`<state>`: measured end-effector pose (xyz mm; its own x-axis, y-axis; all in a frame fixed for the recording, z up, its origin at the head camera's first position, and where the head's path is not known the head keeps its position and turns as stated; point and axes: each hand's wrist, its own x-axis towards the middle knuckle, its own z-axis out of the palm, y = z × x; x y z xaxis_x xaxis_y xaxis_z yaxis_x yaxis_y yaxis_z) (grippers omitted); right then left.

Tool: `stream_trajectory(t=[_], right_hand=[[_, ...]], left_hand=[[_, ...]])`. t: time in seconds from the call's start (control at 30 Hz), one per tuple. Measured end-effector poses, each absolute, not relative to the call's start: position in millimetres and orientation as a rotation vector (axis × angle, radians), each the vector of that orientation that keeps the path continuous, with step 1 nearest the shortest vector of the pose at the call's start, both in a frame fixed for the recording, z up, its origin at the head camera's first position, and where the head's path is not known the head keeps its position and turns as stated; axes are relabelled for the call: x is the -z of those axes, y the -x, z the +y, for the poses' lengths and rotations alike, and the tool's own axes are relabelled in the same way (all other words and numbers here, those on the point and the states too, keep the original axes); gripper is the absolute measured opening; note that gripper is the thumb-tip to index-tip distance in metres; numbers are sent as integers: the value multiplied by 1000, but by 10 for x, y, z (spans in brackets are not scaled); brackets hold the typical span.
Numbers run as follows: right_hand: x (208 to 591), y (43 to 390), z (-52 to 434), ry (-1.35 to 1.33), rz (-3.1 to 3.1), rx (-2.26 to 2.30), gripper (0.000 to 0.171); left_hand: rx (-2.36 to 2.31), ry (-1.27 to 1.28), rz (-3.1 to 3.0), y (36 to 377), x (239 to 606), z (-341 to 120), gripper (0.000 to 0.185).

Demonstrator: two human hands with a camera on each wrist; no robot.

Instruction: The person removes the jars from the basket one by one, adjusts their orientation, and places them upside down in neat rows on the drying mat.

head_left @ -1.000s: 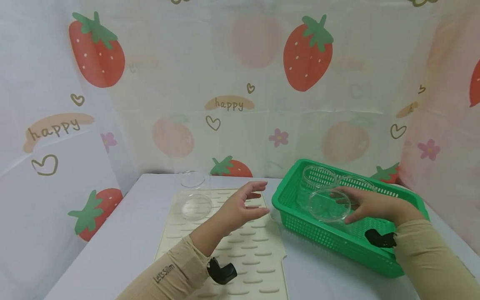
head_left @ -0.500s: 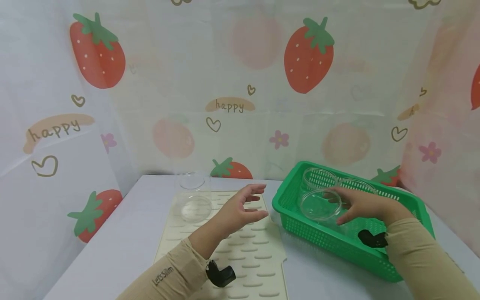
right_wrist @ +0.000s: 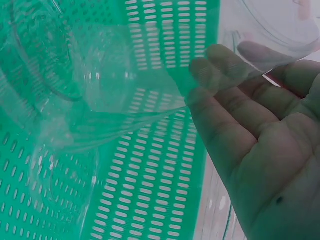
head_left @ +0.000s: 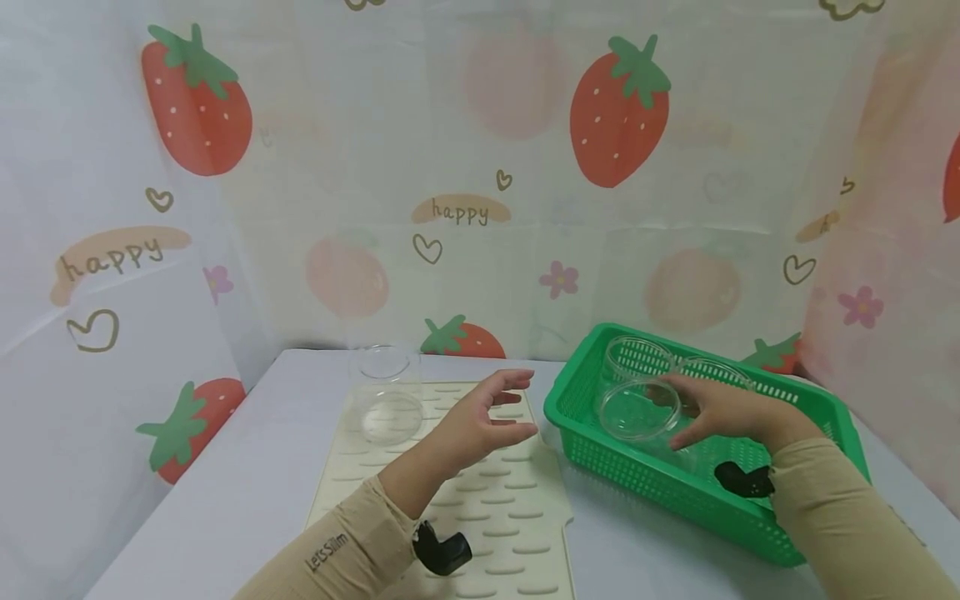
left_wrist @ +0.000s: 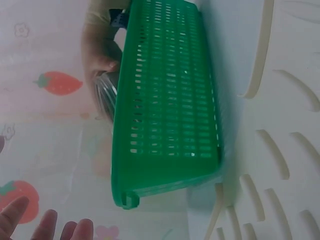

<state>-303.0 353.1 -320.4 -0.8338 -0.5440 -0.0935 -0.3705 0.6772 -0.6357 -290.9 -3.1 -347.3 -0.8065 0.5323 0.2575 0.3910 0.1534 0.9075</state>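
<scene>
Two hands work beside the green basket (head_left: 757, 521).
The right hand (head_left: 731, 410) grips a clear glass bowl (head_left: 639, 410) above the basket's near left part; the left hand (head_left: 480, 421) hovers left of the basket, fingers loosely spread, holding nothing.

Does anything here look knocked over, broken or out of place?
Nothing stands out. One clear cup stands upright on the ribbed mat; the right hand holds another over the green basket, where more sit. The left hand hovers open.
</scene>
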Motion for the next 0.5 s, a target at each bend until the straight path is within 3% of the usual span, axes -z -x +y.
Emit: stream_trajectory(t=[0.5], right_hand=[[3233, 3049, 3543, 747, 2611, 936, 82]], left_hand=[[-1729, -930, 2297, 2919, 3475, -36, 60]])
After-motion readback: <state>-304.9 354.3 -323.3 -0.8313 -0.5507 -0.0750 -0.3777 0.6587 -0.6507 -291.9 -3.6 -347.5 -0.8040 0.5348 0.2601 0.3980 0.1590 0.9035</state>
